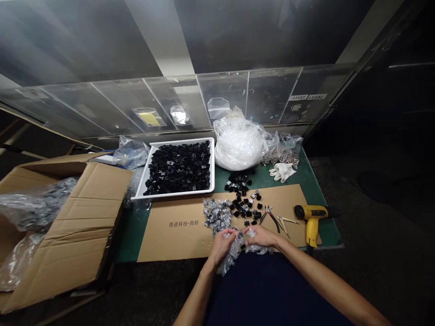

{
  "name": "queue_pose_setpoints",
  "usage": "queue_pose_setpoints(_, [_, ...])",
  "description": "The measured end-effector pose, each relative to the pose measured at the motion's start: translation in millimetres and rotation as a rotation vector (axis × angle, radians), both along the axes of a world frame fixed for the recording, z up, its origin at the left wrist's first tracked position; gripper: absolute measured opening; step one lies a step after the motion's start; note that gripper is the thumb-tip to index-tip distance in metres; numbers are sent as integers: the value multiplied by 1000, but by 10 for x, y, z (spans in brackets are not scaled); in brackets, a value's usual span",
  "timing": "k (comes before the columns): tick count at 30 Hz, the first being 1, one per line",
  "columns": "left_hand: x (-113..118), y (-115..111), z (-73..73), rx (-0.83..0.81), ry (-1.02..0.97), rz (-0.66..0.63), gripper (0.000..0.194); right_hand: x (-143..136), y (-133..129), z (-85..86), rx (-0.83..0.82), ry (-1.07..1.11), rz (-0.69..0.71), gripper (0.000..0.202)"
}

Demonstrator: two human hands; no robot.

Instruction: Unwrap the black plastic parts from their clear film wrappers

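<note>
At the cardboard sheet's front edge, my left hand (223, 244) is closed, fingertips pinched at small parts and clear plastic too small to make out. My right hand (260, 236) is just to its right, fingers also closed on something hidden near crumpled clear bags (231, 258). Beyond my left hand lies a pile of small bagged parts (217, 215). Loose black parts (243, 208) are scattered to the right of that pile, on the cardboard sheet (183, 244). Pliers with dark handles (271, 218) and light-handled tweezers or pliers (283, 224) rest beyond my right hand.
A white tray (212, 174) full of black parts stands at the back. Beside it are a large plastic bundle (239, 142), bags of metal parts (283, 156) and a white glove (282, 172). A yellow heat gun (311, 226) lies right, an open carton (74, 235) left.
</note>
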State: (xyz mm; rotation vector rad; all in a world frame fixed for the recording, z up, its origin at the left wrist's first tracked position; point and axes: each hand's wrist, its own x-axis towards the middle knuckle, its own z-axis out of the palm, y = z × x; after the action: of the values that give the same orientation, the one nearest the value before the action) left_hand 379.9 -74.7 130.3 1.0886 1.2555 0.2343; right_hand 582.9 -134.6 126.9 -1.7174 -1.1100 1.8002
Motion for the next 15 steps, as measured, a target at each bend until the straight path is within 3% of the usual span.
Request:
queue_pose_setpoints(7, [157,77,-103,216,113,25,28,207,-66,-62,32,-240,-113,32])
queue_pose_setpoints(15, [228,171,88,383,101,104,30,235,-140,-54,31,-381,-109,24])
